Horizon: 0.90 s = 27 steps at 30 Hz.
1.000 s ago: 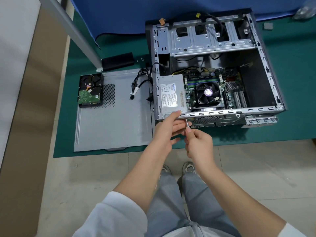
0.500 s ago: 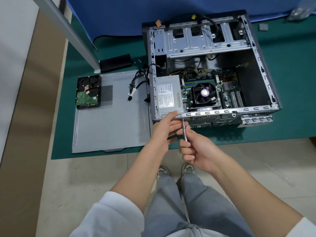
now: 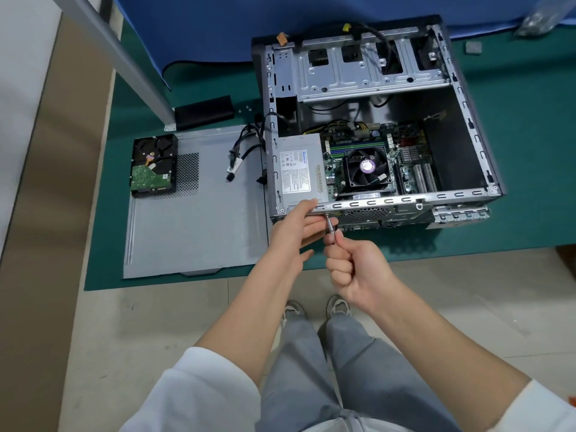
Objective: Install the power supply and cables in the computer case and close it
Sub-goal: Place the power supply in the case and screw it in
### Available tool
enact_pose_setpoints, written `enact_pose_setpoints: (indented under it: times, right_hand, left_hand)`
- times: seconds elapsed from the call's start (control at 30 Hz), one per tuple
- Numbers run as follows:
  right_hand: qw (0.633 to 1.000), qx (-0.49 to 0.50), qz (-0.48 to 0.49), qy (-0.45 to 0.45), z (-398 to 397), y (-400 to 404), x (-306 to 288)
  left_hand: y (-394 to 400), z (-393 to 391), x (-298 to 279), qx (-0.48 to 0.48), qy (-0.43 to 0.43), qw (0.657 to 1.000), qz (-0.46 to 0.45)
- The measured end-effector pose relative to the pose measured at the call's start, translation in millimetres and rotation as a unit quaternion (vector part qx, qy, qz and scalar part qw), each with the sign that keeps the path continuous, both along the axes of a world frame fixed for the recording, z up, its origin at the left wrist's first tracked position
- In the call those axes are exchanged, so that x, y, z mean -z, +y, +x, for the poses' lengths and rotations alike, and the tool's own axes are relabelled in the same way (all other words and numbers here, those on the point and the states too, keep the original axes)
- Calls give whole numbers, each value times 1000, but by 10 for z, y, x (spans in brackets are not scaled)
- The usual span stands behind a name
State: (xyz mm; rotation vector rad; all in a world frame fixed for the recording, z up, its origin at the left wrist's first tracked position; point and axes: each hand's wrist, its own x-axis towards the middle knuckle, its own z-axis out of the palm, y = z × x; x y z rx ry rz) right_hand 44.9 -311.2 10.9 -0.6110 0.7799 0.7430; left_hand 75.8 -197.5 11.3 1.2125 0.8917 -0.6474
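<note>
The right hand is curled into a fist around the handle of a screwdriver, knuckles turned toward the left, forearm running back and to the right toward a white sleeve. The metal shaft rises out of the top of the fist and its tip meets the near wall of the computer case, just beyond the fingers.

The left hand sits just left of the fist, almost touching it. Its thumb reaches up over the case's near rim onto the power supply, while the fingers stretch out to the right along the case wall, their tips beside the shaft. Whether they touch the shaft cannot be told. The left forearm slopes down to the lower left.

The power supply lies inside the case, in its near left corner, directly above the left hand. A bundle of black cables hangs out over the case's left wall, beyond and left of the left hand. Farther left lies the grey side panel, with a hard drive on its far corner.
</note>
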Motion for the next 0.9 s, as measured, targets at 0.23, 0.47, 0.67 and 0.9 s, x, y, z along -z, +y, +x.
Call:
enact_pose_setpoints:
  times: [0.23,0.47,0.67,0.9]
  right_hand:
    - [994,-42,105,3,-12,-88,31]
    - [977,-94,-164,-94,-56,24,-52]
    - [884,-120,-413,-186,-123,223,-3]
    - [993,78,64,62,-2,86,-142]
  left_hand:
    - [-9,-13,11,-5,-4,1000,-2]
    - [16,-4,28,6,-3,1000,3]
    - [24,-5,29,14,-1,1000,-13]
    - [8,-19,74,-5,-12,1000,-6]
